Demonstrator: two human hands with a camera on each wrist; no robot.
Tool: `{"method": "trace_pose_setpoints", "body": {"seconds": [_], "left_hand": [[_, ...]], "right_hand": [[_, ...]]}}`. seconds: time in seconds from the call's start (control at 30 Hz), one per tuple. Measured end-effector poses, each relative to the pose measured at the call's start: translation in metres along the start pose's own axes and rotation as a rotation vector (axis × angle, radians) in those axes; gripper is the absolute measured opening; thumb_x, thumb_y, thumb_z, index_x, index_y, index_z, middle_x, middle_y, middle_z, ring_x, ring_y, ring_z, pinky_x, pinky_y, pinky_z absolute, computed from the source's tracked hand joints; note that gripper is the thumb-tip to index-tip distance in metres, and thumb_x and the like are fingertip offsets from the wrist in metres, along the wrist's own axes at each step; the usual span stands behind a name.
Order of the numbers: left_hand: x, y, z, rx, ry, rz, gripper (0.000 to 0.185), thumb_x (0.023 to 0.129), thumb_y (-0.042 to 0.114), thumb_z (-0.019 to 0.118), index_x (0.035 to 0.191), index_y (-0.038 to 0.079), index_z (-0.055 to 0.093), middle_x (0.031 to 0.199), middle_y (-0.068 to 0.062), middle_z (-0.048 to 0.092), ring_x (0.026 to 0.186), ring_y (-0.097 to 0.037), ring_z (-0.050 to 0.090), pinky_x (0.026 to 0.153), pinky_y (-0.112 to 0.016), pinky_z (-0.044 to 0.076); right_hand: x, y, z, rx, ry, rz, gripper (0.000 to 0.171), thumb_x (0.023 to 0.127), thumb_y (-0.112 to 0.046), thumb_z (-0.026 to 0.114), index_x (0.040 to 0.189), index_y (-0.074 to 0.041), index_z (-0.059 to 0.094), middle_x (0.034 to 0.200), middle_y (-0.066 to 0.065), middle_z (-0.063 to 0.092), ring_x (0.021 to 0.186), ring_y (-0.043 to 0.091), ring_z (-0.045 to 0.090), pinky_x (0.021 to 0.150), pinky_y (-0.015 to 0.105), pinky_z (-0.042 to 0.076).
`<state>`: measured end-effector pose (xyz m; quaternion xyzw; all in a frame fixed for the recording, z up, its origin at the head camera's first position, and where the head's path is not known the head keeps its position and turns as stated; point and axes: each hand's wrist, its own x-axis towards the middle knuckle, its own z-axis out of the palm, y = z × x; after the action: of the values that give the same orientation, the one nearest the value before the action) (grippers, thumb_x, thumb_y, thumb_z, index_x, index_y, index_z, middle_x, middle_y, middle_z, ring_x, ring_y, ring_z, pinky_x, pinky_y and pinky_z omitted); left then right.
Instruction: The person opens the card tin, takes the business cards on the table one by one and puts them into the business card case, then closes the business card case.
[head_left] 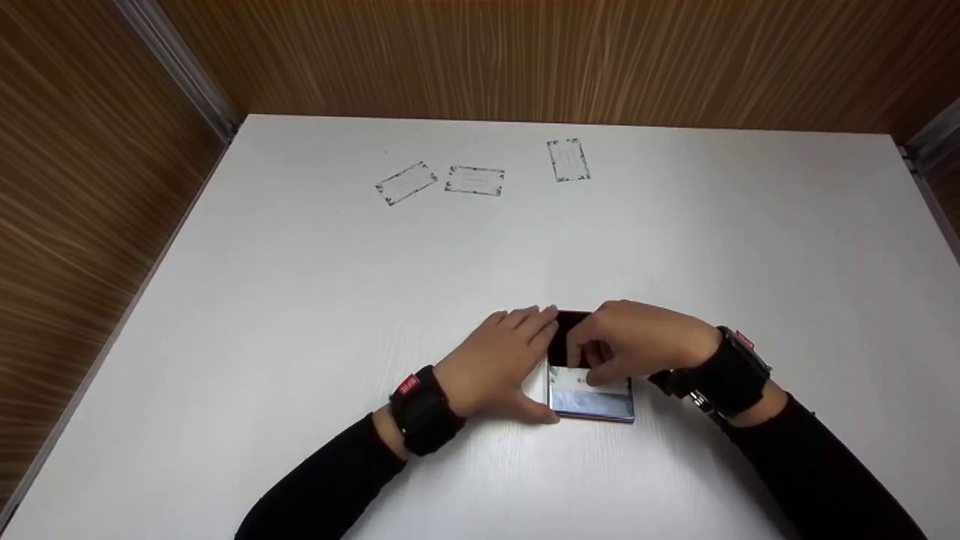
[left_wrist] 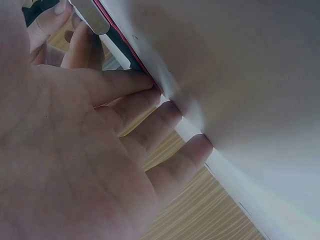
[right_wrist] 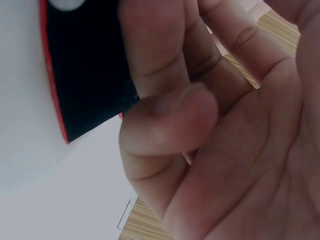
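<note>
1. Head view: a dark case (head_left: 596, 406) is found lying on the bench (head_left: 300, 300), between the hands; a leaf-patterned card (head_left: 568, 376) is seen at its near half
2. Left grip (head_left: 495, 367): fingers are spread straight against the case's left side; nothing is enclosed
3. Right grip (head_left: 641, 337): fingers are curled over the case, thumb at the card; whether the card is pinched cannot be told
4. Loose stock is noted beyond the case: left card (head_left: 406, 183), middle card (head_left: 475, 181) near it, right card (head_left: 568, 160) farther off; none is touched
5. Progress: work on one card is judged under way, not completed; whether insertion or withdrawal is left to be finished cannot be determined
</note>
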<state>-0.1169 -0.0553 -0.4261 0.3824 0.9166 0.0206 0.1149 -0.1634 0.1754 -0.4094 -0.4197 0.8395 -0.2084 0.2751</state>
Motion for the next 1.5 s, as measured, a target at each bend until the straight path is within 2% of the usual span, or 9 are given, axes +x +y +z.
{"method": "trace_pose_setpoints", "body": {"seconds": [0.27, 0.5, 0.73, 0.87, 1.03, 1.13, 1.23, 1.37, 1.5], "left_hand": [[-0.001, 0.000, 0.000, 0.011, -0.018, -0.013, 0.115, 0.076, 0.081, 0.060, 0.158, 0.006, 0.027, 0.167, -0.006, 0.018, 0.152, -0.023, 0.022, 0.119, -0.043, 0.028], [-0.003, -0.001, 0.002, -0.010, -0.007, -0.031, 0.116, 0.075, 0.080, 0.062, 0.157, 0.006, 0.028, 0.167, -0.007, 0.019, 0.152, -0.024, 0.022, 0.120, -0.044, 0.027], [-0.001, 0.000, 0.005, -0.006, -0.018, -0.034, 0.116, 0.075, 0.080, 0.062, 0.158, 0.006, 0.027, 0.167, -0.006, 0.019, 0.152, -0.024, 0.021, 0.120, -0.043, 0.027], [0.001, 0.001, 0.005, 0.006, -0.019, -0.026, 0.116, 0.075, 0.080, 0.061, 0.158, 0.006, 0.027, 0.166, -0.006, 0.019, 0.152, -0.024, 0.022, 0.120, -0.043, 0.027], [0.003, 0.002, 0.006, 0.030, -0.007, -0.019, 0.115, 0.075, 0.080, 0.061, 0.157, 0.006, 0.028, 0.166, -0.007, 0.021, 0.151, -0.024, 0.024, 0.119, -0.042, 0.029], [0.003, 0.003, 0.007, 0.043, 0.003, -0.014, 0.115, 0.075, 0.081, 0.060, 0.157, 0.006, 0.029, 0.166, -0.006, 0.022, 0.150, -0.023, 0.025, 0.118, -0.042, 0.030], [0.005, 0.003, 0.008, 0.048, 0.006, -0.016, 0.114, 0.075, 0.081, 0.060, 0.157, 0.007, 0.030, 0.166, -0.006, 0.022, 0.150, -0.023, 0.025, 0.118, -0.042, 0.031], [0.005, 0.004, 0.007, 0.058, -0.001, -0.022, 0.115, 0.075, 0.081, 0.060, 0.157, 0.007, 0.029, 0.166, -0.006, 0.021, 0.151, -0.023, 0.025, 0.118, -0.042, 0.030], [0.005, 0.006, 0.006, 0.064, -0.006, -0.013, 0.116, 0.075, 0.081, 0.060, 0.157, 0.007, 0.028, 0.166, -0.006, 0.021, 0.151, -0.023, 0.024, 0.118, -0.043, 0.030]], "right_hand": [[0.001, 0.001, -0.004, -0.003, 0.012, -0.048, 0.017, 0.083, -0.011, 0.071, 0.094, -0.023, 0.075, 0.074, -0.015, 0.065, 0.062, 0.002, 0.059, 0.058, 0.024, 0.052], [0.000, 0.015, -0.018, 0.038, 0.091, -0.054, 0.023, 0.096, -0.008, 0.057, 0.110, -0.016, 0.073, 0.099, -0.007, 0.072, 0.083, 0.006, 0.063, 0.078, 0.028, 0.055], [0.013, 0.044, -0.032, 0.069, 0.208, 0.035, 0.028, 0.100, -0.005, 0.048, 0.113, -0.017, 0.070, 0.074, -0.001, 0.060, 0.064, 0.011, 0.052, 0.063, 0.028, 0.048], [0.029, 0.059, -0.046, -0.015, 0.285, 0.086, 0.021, 0.096, -0.010, 0.061, 0.114, -0.014, 0.071, 0.088, 0.000, 0.068, 0.074, 0.014, 0.060, 0.069, 0.032, 0.051], [0.050, 0.075, -0.064, -0.128, 0.360, 0.189, 0.033, 0.091, -0.017, 0.069, 0.123, -0.010, 0.069, 0.118, 0.009, 0.068, 0.100, 0.024, 0.064, 0.089, 0.043, 0.052], [0.059, 0.082, -0.072, -0.204, 0.350, 0.241, 0.047, 0.092, -0.020, 0.069, 0.136, -0.007, 0.061, 0.141, 0.018, 0.056, 0.123, 0.034, 0.056, 0.104, 0.051, 0.045], [0.066, 0.088, -0.078, -0.264, 0.297, 0.288, 0.060, 0.096, -0.026, 0.065, 0.149, -0.005, 0.046, 0.158, 0.021, 0.034, 0.143, 0.043, 0.035, 0.114, 0.058, 0.032], [0.072, 0.093, -0.083, -0.288, 0.234, 0.337, 0.065, 0.103, -0.032, 0.053, 0.157, -0.005, 0.028, 0.164, 0.022, 0.015, 0.148, 0.051, 0.014, 0.116, 0.064, 0.022], [0.074, 0.098, -0.088, -0.267, 0.213, 0.368, 0.065, 0.105, -0.033, 0.043, 0.159, -0.004, 0.021, 0.165, 0.023, 0.009, 0.147, 0.054, 0.008, 0.117, 0.064, 0.019]]}}
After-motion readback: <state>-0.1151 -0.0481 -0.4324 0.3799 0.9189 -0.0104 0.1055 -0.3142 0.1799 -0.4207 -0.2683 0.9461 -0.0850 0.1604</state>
